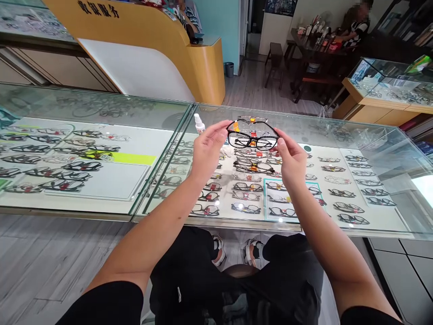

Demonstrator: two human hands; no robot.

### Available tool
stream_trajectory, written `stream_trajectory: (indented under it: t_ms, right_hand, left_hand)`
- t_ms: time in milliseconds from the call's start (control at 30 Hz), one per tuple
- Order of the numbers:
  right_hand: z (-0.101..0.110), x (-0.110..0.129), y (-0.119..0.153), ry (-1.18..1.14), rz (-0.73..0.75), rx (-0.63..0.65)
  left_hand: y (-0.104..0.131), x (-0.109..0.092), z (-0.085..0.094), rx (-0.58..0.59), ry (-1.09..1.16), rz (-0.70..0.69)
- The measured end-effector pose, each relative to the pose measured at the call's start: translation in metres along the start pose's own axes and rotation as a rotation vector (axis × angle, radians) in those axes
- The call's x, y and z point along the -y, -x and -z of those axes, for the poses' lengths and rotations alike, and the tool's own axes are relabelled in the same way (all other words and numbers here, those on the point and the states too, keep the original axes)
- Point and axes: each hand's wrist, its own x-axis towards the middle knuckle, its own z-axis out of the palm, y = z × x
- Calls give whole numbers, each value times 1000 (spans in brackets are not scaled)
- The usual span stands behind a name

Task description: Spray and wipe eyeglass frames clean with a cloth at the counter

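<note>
Both of my hands hold a pair of black-framed eyeglasses [253, 140] above the glass display case [216, 221]. My left hand [210, 146] pinches the glasses at their left side, and my right hand [291, 158] pinches the right side. The temples are unfolded and curve away behind the lenses. A white spray bottle [199, 123] stands on the glass just beyond my left hand. Another dark pair of eyeglasses [254, 166] shows just below the held pair; whether it lies on the glass or under it, I cannot tell.
Rows of eyeglasses lie inside the case. A second case [84, 180] adjoins on the left. Beyond stands a wooden cashier counter [206, 67]. At the back right, a person [355, 29] sits at a cluttered dark table [314, 40], near another showcase [389, 97].
</note>
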Motion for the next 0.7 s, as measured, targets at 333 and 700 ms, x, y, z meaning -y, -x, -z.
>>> stream_trajectory:
  t_ms: [333,700]
  right_hand:
    - [0,-2,-1,26,-30,15]
    - [-1,-7,0,-39,-62,50]
  left_hand:
    - [2,0,-3,56,43,1]
    - [3,1,-3,134,149,25]
